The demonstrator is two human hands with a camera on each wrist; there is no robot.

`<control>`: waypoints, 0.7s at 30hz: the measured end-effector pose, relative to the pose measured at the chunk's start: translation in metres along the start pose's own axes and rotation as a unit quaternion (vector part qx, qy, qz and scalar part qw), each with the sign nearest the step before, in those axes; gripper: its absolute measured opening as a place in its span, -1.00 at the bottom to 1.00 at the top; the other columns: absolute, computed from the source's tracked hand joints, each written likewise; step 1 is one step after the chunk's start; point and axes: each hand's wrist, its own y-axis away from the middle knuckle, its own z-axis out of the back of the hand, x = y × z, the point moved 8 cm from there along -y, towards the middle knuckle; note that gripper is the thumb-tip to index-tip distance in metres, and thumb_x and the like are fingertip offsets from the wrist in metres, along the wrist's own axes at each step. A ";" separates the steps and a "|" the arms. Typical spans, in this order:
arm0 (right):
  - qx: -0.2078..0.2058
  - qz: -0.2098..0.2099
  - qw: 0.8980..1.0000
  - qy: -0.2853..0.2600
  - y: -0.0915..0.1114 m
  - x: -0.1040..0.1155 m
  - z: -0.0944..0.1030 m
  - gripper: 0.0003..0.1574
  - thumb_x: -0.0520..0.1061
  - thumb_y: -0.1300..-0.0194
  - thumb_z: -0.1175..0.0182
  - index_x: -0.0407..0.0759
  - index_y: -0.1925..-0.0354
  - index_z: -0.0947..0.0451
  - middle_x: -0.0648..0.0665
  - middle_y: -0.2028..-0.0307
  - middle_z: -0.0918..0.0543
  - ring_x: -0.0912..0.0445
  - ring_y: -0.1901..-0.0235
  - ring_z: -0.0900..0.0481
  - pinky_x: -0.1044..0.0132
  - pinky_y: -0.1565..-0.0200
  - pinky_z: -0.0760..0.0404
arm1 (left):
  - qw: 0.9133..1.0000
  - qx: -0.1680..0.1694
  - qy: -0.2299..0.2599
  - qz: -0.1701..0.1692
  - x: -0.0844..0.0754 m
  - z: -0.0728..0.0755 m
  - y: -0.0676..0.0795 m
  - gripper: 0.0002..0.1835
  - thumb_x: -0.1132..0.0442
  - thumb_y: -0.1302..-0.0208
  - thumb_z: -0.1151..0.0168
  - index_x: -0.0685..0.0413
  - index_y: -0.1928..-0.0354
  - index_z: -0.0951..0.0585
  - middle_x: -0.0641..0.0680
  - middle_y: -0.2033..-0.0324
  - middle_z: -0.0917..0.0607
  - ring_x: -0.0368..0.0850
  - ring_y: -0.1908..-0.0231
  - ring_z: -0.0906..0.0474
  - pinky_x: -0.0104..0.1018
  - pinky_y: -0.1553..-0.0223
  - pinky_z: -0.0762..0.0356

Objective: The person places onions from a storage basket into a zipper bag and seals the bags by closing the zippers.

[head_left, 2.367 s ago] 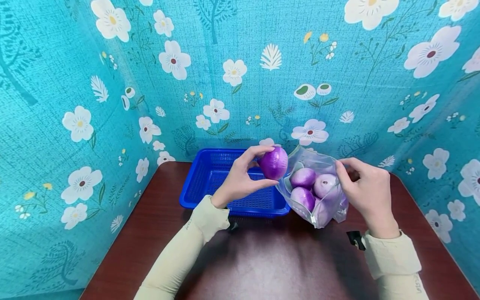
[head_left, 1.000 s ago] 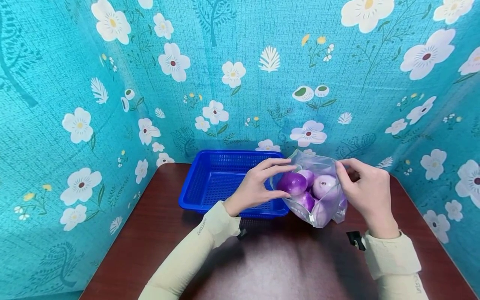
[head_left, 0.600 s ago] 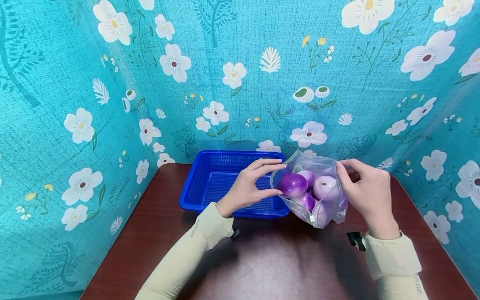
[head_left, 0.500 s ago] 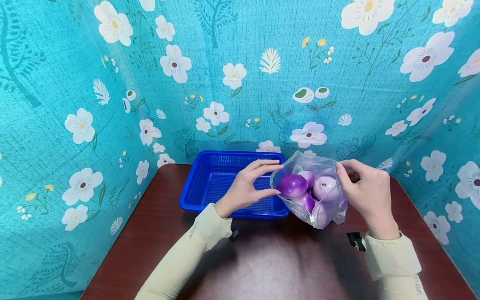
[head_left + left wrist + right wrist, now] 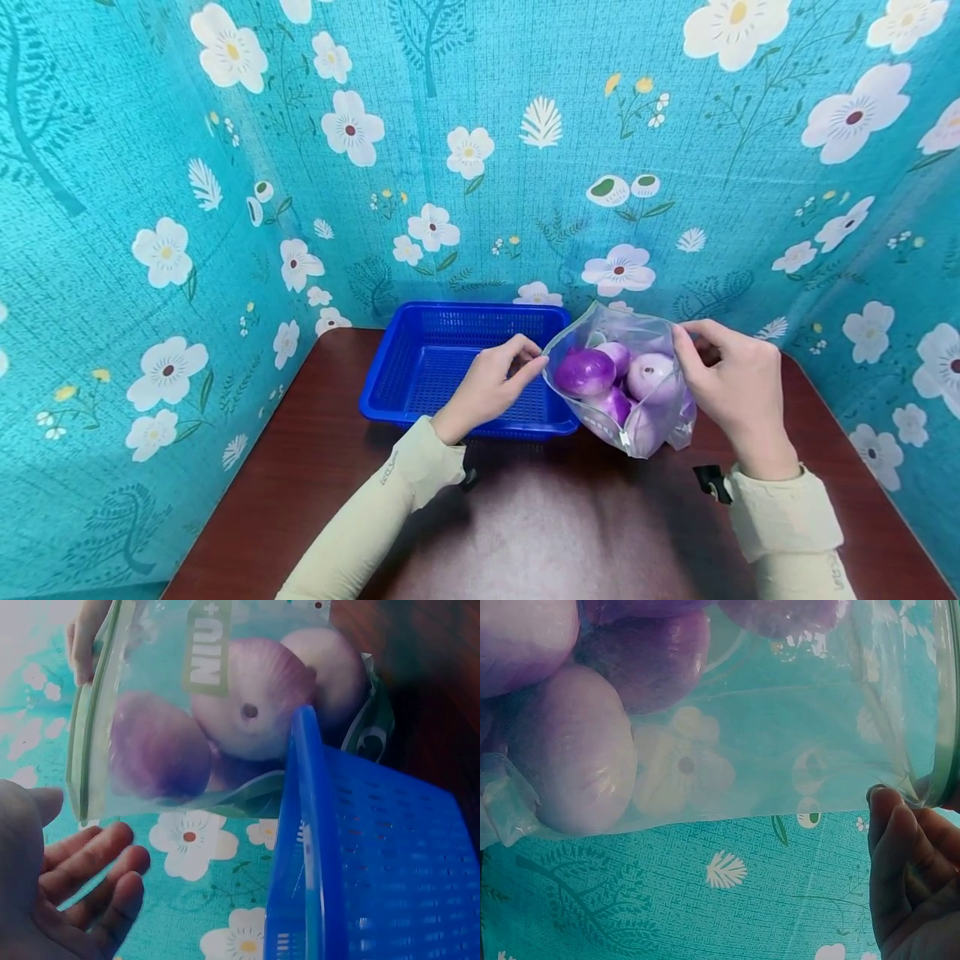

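Several purple onions [image 5: 585, 372] sit inside a clear zip bag [image 5: 651, 427], whose mouth gapes upward. At the bag's right rim, my right hand [image 5: 738, 379] pinches the plastic between thumb and fingers; the right wrist view shows the same pinch at the bag's corner. My left hand [image 5: 491, 383] is at the left rim, its fingers loosely bent. In the left wrist view, a gap shows between the left thumb and fingers [image 5: 112, 881], with the bag's corner just beyond them. Through the plastic, a pale onion [image 5: 251, 697] shows its dark root spot.
A blue perforated basket [image 5: 416, 400] stands left of the bag, partly behind my left hand. Both rest on a dark reddish-brown table [image 5: 525, 517]. Turquoise flowered cloth [image 5: 480, 208] hangs behind and at both sides.
My left hand brought an onion from above the basket into the bag and let it go. It then drew back left, and its fingers bent toward the rim. My right hand kept its hold.
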 end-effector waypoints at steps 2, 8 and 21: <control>0.000 0.000 1.000 -0.001 0.000 0.000 0.000 -0.87 -0.16 -0.30 -0.37 -0.21 0.31 -0.77 -0.12 0.63 -0.65 0.39 0.62 -0.32 0.56 0.50 -0.30 | 1.000 0.002 -0.003 0.005 -0.001 -0.004 -0.001 -0.81 0.06 -0.57 -0.14 0.01 0.14 -0.60 -0.03 0.41 -0.72 -0.28 0.46 -0.51 -0.44 0.37 -0.52; 0.000 -0.003 1.000 -0.002 0.000 -0.001 0.000 -0.87 -0.15 -0.31 -0.37 -0.21 0.30 -0.77 -0.12 0.63 -0.65 0.43 0.61 -0.31 0.55 0.50 -0.30 | 1.000 -0.006 -0.030 0.000 -0.007 -0.008 -0.005 -0.82 0.21 -0.52 -0.14 -0.02 0.34 -0.57 -0.12 0.57 -0.59 -0.30 0.58 -0.40 -0.48 0.46 -0.37; -0.001 -0.002 1.000 -0.003 -0.001 -0.001 0.000 -0.87 -0.15 -0.32 -0.35 -0.19 0.32 -0.77 -0.09 0.64 -0.63 0.50 0.59 -0.26 0.51 0.49 -0.28 | 0.999 -0.021 -0.027 -0.018 -0.008 -0.011 -0.008 -0.81 0.23 -0.49 -0.15 -0.04 0.37 -0.57 -0.13 0.59 -0.58 -0.32 0.60 -0.38 -0.49 0.49 -0.34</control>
